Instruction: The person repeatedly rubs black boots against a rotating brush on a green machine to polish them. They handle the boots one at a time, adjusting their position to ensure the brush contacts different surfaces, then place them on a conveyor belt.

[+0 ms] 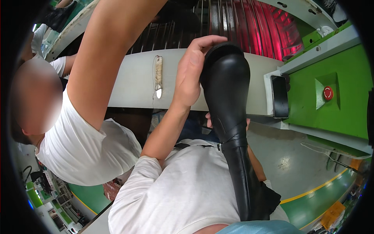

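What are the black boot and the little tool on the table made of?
The black boot looks like smooth leather, or maybe imitation: it has a soft shine and overlapping panels. The little tool has a tan, bumpy handle, perhaps wrapped in cord or tape. Its bright tip gleams, so it's probably metal.

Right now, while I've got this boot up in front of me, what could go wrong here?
Swinging the black boot to your right could knock the dark phone lying by the edge of the white table. The knife-like tool lies uncovered to the left of your left hand, so a careless reach might nick you. The co-worker's raised arm is also close on that side, so you might bump it.
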Demonstrator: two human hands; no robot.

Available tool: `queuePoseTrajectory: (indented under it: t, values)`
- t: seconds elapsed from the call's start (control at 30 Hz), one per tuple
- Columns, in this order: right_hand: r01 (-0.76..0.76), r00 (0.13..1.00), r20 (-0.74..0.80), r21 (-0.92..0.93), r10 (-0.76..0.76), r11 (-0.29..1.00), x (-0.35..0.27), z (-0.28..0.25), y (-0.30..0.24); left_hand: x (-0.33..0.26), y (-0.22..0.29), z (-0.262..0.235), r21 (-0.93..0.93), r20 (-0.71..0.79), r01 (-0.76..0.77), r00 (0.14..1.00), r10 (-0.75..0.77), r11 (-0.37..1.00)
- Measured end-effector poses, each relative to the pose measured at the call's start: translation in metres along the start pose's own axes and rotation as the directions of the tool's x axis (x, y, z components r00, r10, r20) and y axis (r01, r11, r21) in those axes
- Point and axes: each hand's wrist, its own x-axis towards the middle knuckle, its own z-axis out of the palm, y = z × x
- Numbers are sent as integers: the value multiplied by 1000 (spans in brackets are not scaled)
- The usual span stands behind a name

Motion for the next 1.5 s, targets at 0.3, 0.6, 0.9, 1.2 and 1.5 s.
queuePoseTrajectory:
  t: [0.3,0.6,0.9,1.2,1.5]
  values:
    - [21,999,-45,-82,-25,996,-4,1,-5,-7,15,9,235,42,-83,996,75,969]
    - [-33,999,-24,-142,30,989,-7,-6,-3,-10,13,7,243,21,-135,991,134,960]
    - [-69,997,-54,-155,61,986,-8,-3,-3,-12,15,3,242,0,-116,993,120,963]
    - [-68,998,-19,-163,66,984,-11,-5,0,-15,20,3,233,-18,-108,993,115,967]
    - [-96,995,-44,-132,91,987,-11,-3,-2,-18,23,3,234,-23,-94,994,102,968]
